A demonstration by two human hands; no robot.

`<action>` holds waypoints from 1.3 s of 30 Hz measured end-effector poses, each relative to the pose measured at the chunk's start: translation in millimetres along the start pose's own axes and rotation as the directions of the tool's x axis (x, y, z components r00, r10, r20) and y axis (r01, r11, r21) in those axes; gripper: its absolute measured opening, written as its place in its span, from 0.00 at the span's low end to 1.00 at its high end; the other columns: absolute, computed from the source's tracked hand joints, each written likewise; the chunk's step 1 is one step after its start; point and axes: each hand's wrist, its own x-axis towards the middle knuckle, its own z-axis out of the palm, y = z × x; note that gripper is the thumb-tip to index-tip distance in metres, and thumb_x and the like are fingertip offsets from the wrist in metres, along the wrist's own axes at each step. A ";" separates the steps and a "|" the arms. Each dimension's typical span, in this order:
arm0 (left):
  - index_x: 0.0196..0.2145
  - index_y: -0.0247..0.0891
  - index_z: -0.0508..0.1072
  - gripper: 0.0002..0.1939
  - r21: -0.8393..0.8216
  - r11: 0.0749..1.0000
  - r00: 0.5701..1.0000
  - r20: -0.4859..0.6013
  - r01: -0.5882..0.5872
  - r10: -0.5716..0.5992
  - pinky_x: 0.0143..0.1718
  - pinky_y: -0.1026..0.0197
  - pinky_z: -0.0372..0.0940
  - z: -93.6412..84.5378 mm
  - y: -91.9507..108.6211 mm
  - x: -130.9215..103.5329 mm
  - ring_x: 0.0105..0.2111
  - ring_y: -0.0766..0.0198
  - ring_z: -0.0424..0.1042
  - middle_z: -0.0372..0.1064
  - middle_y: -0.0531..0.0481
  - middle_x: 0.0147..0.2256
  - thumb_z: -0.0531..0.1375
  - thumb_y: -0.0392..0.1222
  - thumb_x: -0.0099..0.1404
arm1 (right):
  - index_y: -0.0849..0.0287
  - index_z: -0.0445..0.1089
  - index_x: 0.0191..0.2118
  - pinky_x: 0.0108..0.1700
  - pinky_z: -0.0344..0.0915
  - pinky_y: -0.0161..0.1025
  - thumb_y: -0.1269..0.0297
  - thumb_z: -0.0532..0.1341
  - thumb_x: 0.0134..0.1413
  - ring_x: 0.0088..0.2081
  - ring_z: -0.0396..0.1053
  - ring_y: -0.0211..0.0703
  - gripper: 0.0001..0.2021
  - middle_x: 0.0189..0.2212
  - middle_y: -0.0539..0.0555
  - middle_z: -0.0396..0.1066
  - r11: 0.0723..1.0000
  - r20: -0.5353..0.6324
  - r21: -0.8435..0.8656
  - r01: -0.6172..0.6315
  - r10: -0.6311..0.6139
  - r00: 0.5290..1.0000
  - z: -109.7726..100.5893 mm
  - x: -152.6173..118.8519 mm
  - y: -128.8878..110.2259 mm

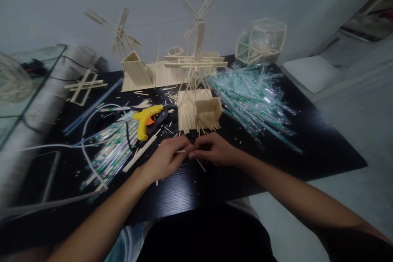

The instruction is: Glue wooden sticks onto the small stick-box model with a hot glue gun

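Observation:
My left hand [170,155] is closed, with a short wooden stick [180,151] showing between its thumb and fingers. Its fingertips meet those of my right hand [216,149], which is pinched; what that hand holds, if anything, is hidden. Below the fingers another thin stick [201,165] slants over the black table [230,184]; I cannot tell whether a hand touches it. Just beyond both hands stands a stick-built windmill model [196,65] on a wooden base. An open box [209,106] of sticks sits on that base, with cut sticks [207,122] spilling out in front.
Left of my hands lies a yellow glue gun [144,118] near wrapped sticks [113,151] and a white cable [86,131]. Plastic wrappers [254,98] heap up on the right. Behind stand a second windmill [135,67] and a clear faceted frame [260,41].

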 end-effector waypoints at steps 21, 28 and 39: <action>0.31 0.37 0.70 0.15 -0.218 0.958 0.940 -0.242 0.187 -0.239 0.30 0.64 0.59 -9.4 -5.4 4.7 0.27 0.67 0.63 0.64 0.55 0.26 0.54 0.47 0.74 | 0.59 0.71 0.33 0.30 0.59 0.34 0.51 0.60 0.65 0.26 0.61 0.36 0.16 0.24 0.48 0.66 0.988 -0.261 -0.096 0.120 -0.141 0.955 0.8 -2.6 -5.8; 0.31 0.37 0.71 0.13 -0.056 0.993 0.967 -0.229 0.102 -0.112 0.32 0.64 0.61 -5.4 -6.7 3.2 0.29 0.67 0.67 0.67 0.54 0.28 0.55 0.43 0.74 | 0.61 0.75 0.34 0.30 0.67 0.34 0.48 0.63 0.62 0.25 0.69 0.36 0.18 0.25 0.50 0.72 0.994 -0.115 0.101 0.032 -0.020 0.993 1.8 1.7 -1.3; 0.33 0.36 0.70 0.10 0.043 0.999 0.987 -0.160 -0.024 0.031 0.32 0.65 0.60 1.0 -3.7 1.7 0.29 0.68 0.66 0.67 0.53 0.29 0.55 0.36 0.74 | 0.63 0.74 0.30 0.20 0.55 0.30 0.59 0.65 0.56 0.18 0.60 0.30 0.12 0.19 0.46 0.68 0.942 -0.044 0.319 -0.104 0.124 0.991 4.8 4.7 1.9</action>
